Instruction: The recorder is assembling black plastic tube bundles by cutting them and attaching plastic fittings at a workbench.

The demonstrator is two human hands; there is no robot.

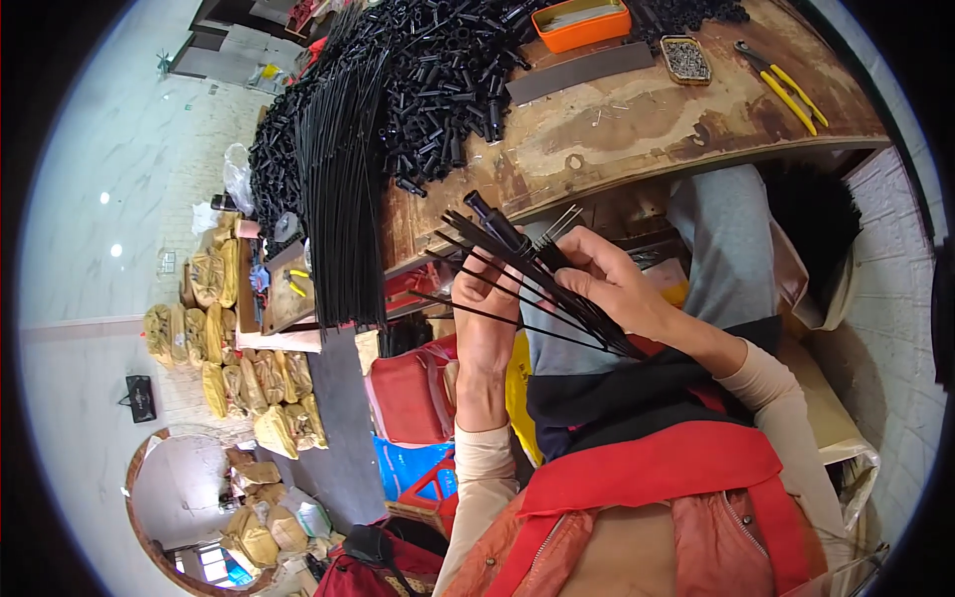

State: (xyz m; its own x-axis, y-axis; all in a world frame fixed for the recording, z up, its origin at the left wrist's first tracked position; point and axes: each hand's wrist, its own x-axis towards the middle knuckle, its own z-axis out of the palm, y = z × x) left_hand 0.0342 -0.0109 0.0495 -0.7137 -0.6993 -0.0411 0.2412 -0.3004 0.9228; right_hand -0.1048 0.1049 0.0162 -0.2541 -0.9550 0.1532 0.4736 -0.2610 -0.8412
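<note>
In front of my lap, my left hand [481, 295] is closed around a black plastic tube fitting [497, 224] that points up and to the left. Thin black rods [582, 316] fan out from this fitting, some leftward past my wrist and some down toward my lap. My right hand [619, 287] pinches the bundled rods just right of the fitting, thumb on top. A few thin silvery wires [563, 225] stick up beside its fingers. The fingertips of my left hand are partly hidden behind the rods.
A worn wooden table [617, 134] bears a heap of black plastic fittings [438, 75], a long bundle of black rods [343, 189], an orange tray [582, 22], a grey metal strip [580, 74], a small box of metal bits [685, 60] and yellow-handled pliers [788, 98].
</note>
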